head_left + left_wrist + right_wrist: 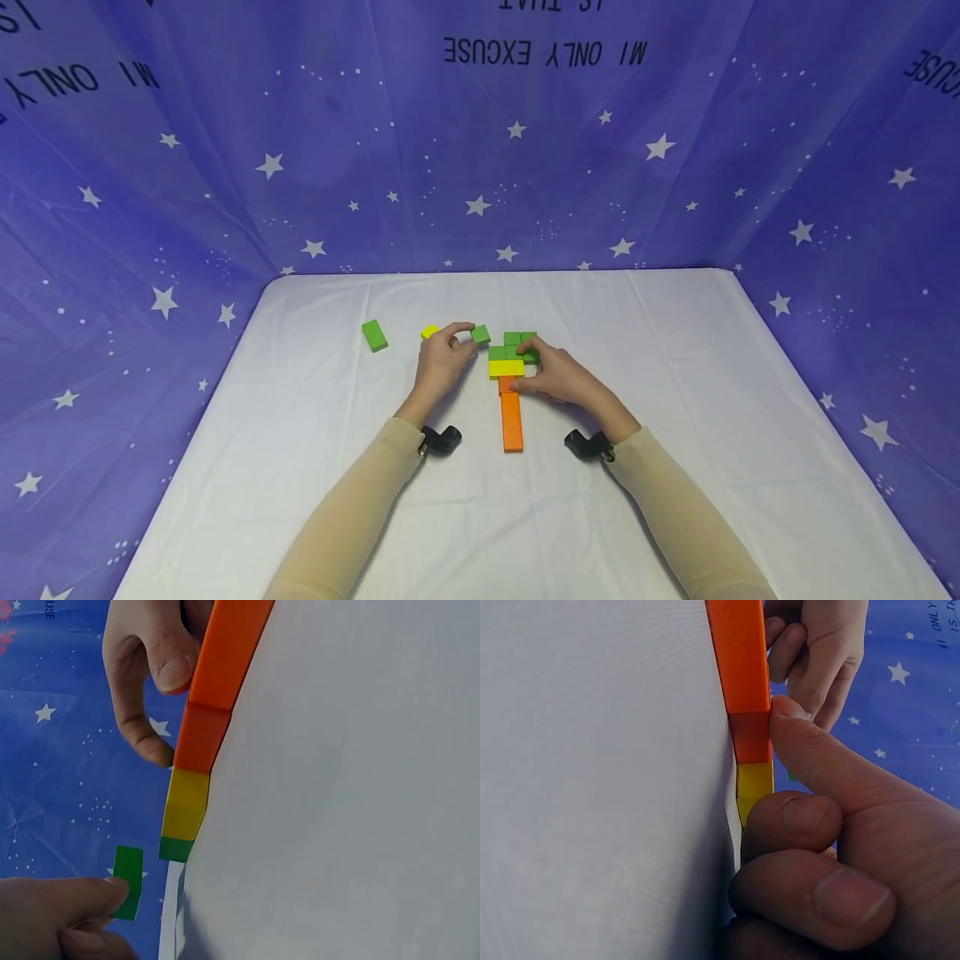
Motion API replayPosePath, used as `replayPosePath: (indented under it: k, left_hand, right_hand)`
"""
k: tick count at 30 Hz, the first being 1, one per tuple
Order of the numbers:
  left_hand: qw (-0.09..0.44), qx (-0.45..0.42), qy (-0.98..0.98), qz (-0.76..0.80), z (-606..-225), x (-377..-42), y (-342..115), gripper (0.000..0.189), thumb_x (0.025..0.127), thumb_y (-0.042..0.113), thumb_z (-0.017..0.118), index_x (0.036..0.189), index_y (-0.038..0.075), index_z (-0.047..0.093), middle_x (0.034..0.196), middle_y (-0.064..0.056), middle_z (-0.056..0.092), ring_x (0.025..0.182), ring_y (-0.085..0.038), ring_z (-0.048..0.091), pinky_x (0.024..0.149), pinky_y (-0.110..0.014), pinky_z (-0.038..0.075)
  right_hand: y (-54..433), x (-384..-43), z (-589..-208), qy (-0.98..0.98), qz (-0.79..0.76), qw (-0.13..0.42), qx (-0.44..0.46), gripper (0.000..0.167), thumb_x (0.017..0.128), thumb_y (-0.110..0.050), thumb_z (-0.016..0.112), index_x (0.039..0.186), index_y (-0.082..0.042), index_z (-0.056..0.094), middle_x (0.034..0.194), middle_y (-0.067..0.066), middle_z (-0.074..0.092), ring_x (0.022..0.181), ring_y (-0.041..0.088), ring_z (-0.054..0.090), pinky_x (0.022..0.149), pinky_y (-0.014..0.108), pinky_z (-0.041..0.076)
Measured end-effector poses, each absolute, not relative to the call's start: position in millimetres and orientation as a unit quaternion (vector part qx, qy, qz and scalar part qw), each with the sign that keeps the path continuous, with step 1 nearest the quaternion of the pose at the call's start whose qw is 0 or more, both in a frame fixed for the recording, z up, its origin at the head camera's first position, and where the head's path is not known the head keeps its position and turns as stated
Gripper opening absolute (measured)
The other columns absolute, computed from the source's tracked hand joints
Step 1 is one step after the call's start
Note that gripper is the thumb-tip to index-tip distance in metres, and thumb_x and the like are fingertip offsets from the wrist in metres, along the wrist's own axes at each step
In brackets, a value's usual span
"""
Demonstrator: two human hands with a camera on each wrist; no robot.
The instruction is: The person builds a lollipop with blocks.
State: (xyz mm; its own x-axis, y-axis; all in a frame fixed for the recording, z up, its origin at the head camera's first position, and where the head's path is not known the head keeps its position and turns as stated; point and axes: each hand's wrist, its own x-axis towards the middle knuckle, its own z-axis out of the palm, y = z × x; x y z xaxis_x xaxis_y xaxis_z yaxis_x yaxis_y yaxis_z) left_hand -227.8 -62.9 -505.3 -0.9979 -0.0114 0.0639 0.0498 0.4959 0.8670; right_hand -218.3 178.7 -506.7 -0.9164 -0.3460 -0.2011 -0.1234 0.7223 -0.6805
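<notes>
My left hand (444, 362) pinches a small green block (481, 334) between thumb and fingertips, just left of the assembled blocks. In the left wrist view that green block (129, 881) is held apart from the row. My right hand (558, 375) reaches over the right side of the arrangement, its thumb at the short orange block (506, 384) and its fingertips at the green blocks (513, 339). A yellow block (506, 368) lies between the green ones and the orange. Below extends a long orange block (512, 423). Fingers partly hide the green blocks at right.
A loose green block (374, 336) lies at the left on the white cloth-covered table (315, 433). Behind my left hand, a yellow block (430, 332) is partly hidden. Purple star-printed curtains (480, 167) stand around the table's back and sides.
</notes>
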Motion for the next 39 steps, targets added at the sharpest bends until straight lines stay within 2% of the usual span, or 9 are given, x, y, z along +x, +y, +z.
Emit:
replayPosePath:
  k: [5,9,12,17,23,27,33,39]
  left_hand:
    - [0.022,-0.012,-0.867,-0.498,-506,-228,-61,0.035,0.092,0.017,0.074,0.127,0.016,0.077,0.061,0.005,0.047,0.051,-0.01,0.036,0.05,-0.025,0.029]
    - [0.021,-0.014,-0.874,-0.485,-508,-229,-60,0.036,0.093,0.017,0.074,0.128,0.018,0.077,0.061,0.005,0.048,0.052,-0.009,0.037,0.051,-0.025,0.029]
    - [0.02,-0.018,-0.881,-0.472,-509,-231,-59,0.036,0.093,0.018,0.074,0.129,0.018,0.077,0.062,0.006,0.047,0.052,-0.01,0.037,0.051,-0.025,0.029]
    - [0.016,-0.022,-0.9,-0.436,-509,-234,-56,0.037,0.094,0.021,0.073,0.13,0.02,0.076,0.064,0.005,0.048,0.053,-0.01,0.037,0.05,-0.026,0.028]
    - [0.0,-0.016,-0.924,-0.383,-504,-236,-52,0.036,0.095,0.025,0.075,0.13,0.027,0.077,0.069,0.005,0.053,0.055,-0.011,0.041,0.051,-0.027,0.029]
    - [-0.02,-0.018,-0.93,-0.366,-502,-236,-50,0.037,0.096,0.025,0.074,0.134,0.029,0.075,0.067,0.005,0.052,0.054,-0.012,0.041,0.051,-0.028,0.029]
    - [-0.035,-0.017,-0.926,-0.376,-501,-237,-53,0.043,0.096,0.024,0.075,0.139,0.024,0.072,0.066,0.003,0.051,0.055,-0.012,0.041,0.052,-0.027,0.03]
    - [-0.032,-0.009,-0.916,-0.399,-504,-238,-55,0.034,0.098,0.027,0.072,0.131,0.018,0.077,0.066,0.003,0.048,0.056,-0.013,0.038,0.053,-0.028,0.029]
  right_hand:
    - [179,-219,-507,0.914,-0.35,0.157,-0.129,0.073,0.085,-0.048,0.087,0.141,-0.015,0.054,0.147,0.02,0.063,0.122,0.034,0.062,0.113,0.056,0.047]
    - [179,-219,-507,0.914,-0.35,0.157,-0.129,0.072,0.085,-0.048,0.088,0.14,-0.016,0.054,0.148,0.02,0.062,0.131,0.037,0.061,0.116,0.059,0.044]
    - [179,-219,-507,0.915,-0.348,0.155,-0.13,0.071,0.085,-0.048,0.088,0.139,-0.016,0.054,0.147,0.02,0.063,0.13,0.036,0.061,0.115,0.058,0.045]
    - [180,-218,-507,0.915,-0.347,0.156,-0.13,0.073,0.085,-0.049,0.087,0.14,-0.016,0.054,0.146,0.019,0.064,0.117,0.033,0.063,0.106,0.054,0.05]
    - [179,-218,-507,0.916,-0.346,0.158,-0.126,0.074,0.086,-0.049,0.087,0.142,-0.015,0.054,0.147,0.018,0.063,0.132,0.037,0.061,0.114,0.057,0.047]
    - [178,-218,-506,0.917,-0.345,0.157,-0.125,0.074,0.085,-0.047,0.088,0.142,-0.014,0.054,0.147,0.019,0.063,0.13,0.037,0.061,0.113,0.057,0.047]
    - [177,-217,-504,0.917,-0.345,0.158,-0.123,0.073,0.086,-0.046,0.087,0.142,-0.014,0.054,0.149,0.019,0.062,0.133,0.038,0.06,0.114,0.058,0.046]
    - [177,-217,-505,0.916,-0.347,0.159,-0.125,0.072,0.086,-0.046,0.087,0.141,-0.015,0.053,0.148,0.019,0.062,0.132,0.038,0.061,0.114,0.058,0.046]
